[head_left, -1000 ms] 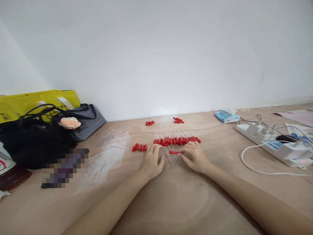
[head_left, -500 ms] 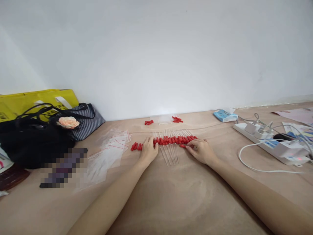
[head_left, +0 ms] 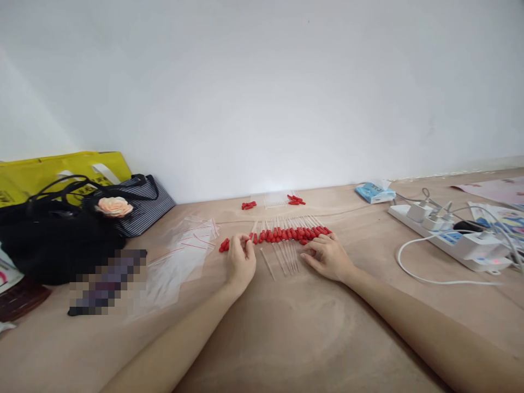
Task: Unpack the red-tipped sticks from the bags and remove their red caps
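A long row of clear droppers with red rubber bulbs (head_left: 292,234) lies across the wooden tabletop (head_left: 286,327). My left hand (head_left: 240,260) rests at the row's left end, fingers curled over loose red bulbs (head_left: 224,245); what it grips is hidden. My right hand (head_left: 326,255) lies at the row's right end, fingers bent and fingertips on a red bulb. Between the hands lie several bare clear tubes (head_left: 284,256).
Clear zip bags (head_left: 184,254) lie left of the hands. Black, striped and yellow bags (head_left: 77,213) stand at far left. More red bulbs and tubes (head_left: 278,201) sit near the wall. A white power strip with cables (head_left: 454,240) and a tissue pack (head_left: 374,192) are at right.
My right hand carried a red-bulbed dropper from the bare tubes up to the row's right end. My left hand slid left toward the loose bulbs. One bare tube now lies apart.
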`<act>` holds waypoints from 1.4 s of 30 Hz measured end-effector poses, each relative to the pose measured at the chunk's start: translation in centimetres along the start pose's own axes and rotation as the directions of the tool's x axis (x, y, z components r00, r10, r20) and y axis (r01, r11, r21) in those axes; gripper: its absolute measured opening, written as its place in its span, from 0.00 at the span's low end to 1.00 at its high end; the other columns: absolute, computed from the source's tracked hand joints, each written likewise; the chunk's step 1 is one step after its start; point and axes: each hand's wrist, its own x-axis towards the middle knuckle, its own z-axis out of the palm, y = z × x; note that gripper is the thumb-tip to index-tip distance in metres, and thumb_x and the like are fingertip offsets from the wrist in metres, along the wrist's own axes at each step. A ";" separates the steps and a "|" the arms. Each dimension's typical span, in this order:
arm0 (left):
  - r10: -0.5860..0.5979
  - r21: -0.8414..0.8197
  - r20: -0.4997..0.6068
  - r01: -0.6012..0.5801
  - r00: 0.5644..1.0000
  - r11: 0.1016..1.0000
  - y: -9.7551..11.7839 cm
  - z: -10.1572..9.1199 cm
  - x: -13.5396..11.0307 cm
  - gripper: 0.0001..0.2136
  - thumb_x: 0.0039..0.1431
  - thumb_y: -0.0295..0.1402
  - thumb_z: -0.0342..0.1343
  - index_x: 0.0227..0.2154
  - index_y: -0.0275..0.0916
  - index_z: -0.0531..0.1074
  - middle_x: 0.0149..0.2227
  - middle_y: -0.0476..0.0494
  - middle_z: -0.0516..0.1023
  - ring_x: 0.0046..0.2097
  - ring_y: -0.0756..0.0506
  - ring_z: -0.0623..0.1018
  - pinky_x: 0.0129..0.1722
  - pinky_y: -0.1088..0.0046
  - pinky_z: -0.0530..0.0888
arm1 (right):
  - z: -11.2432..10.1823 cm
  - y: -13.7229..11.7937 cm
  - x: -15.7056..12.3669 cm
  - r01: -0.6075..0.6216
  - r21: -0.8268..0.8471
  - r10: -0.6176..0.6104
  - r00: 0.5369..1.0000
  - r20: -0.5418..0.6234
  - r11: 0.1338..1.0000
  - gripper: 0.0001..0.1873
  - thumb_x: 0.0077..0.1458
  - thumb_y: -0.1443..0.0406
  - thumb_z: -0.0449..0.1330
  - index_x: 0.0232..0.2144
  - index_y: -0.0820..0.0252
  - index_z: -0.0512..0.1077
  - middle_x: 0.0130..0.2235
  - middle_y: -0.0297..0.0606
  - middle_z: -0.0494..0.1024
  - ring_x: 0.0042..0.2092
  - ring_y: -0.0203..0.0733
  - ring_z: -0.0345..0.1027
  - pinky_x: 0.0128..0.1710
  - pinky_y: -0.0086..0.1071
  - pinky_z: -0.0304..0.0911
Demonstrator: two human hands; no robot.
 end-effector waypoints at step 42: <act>0.462 -0.128 0.483 -0.461 0.744 0.878 1.6 -2.4 -1.6 0.08 0.58 0.31 0.45 0.33 0.40 0.70 0.47 0.40 0.68 0.54 0.43 0.65 0.51 0.59 0.65 | 1.5 -3.7 0.2 0.323 -0.105 -0.338 0.915 -0.218 0.941 0.11 0.56 0.66 0.49 0.35 0.57 0.71 0.24 0.33 0.73 0.32 0.35 0.62 0.49 0.41 0.46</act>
